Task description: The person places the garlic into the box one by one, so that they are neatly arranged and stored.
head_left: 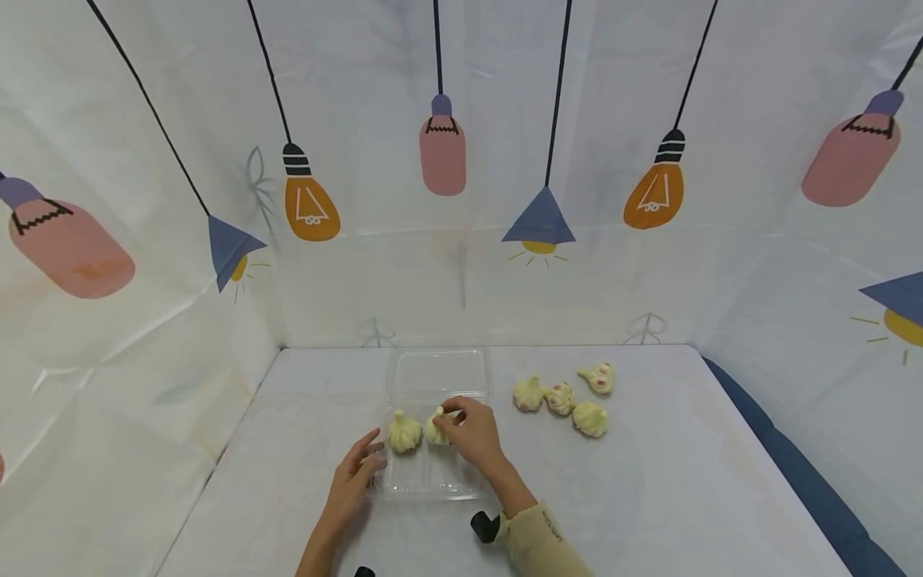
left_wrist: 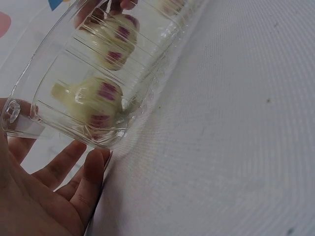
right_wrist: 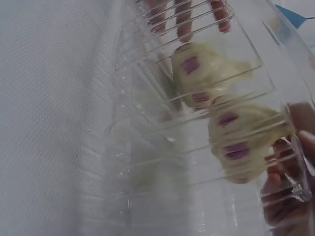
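Observation:
My right hand (head_left: 472, 433) pinches a pale garlic bulb (head_left: 435, 429) by its upper part, inside the clear plastic container (head_left: 411, 483). Just left of it, a second garlic bulb (head_left: 405, 433) sits in the same container. Through the transparent wall, the right wrist view shows both bulbs side by side, purple patches on their undersides, with right-hand fingers (right_wrist: 278, 196) around the stem of one. At the container's left side rests my left hand (head_left: 351, 479), its fingertips against the wall and rim. Its fingers (left_wrist: 64, 164) are loosely extended in the left wrist view.
To the right on the white table (head_left: 663, 473) lie more garlic bulbs: one bulb (head_left: 530, 394), a purple-marked bulb (head_left: 560, 398), another bulb (head_left: 590, 419) and one tipped bulb (head_left: 600, 377). The container's lid (head_left: 438, 370) lies folded back at the far side.

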`<state>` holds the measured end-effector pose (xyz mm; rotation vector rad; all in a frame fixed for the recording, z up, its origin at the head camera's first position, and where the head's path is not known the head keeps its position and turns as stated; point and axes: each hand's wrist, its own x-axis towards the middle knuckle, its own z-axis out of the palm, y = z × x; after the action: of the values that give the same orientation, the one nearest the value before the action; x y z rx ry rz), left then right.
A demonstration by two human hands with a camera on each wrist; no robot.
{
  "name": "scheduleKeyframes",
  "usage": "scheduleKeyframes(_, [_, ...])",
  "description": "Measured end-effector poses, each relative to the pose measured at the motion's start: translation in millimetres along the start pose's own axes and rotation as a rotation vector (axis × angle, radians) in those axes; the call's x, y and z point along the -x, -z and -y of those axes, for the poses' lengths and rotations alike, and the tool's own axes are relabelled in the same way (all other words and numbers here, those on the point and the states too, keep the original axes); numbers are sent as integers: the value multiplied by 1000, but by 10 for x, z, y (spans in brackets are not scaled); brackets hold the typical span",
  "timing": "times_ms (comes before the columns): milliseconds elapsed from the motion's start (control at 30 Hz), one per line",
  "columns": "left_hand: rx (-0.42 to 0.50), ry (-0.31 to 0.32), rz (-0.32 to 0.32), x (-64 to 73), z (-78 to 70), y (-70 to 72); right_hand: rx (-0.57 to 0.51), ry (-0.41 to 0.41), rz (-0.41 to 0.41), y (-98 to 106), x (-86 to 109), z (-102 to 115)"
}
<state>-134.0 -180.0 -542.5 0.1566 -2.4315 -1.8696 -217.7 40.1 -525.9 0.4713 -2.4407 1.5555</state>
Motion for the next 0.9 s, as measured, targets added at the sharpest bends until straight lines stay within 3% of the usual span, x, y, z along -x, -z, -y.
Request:
scheduleKeyframes(100, [-1,23,7,-8,-30,-9,9,-7,7,-4,-8,-10])
scheduleKeyframes(267, [6,-3,-6,-81,216,-24,23,-19,23,-16,-11,-40])
scheduleKeyframes(467, [28,-30,5,-69,239,-19,24,9,17,-39,-1,-82])
scheduleKeyframes(700, [28,-49,11,-66,244,-5,28,104,-19,-65,28,-111])
scheduleKeyframes(900, [24,-62,9,-76,270,-3,38,34,15,-69,18,-111])
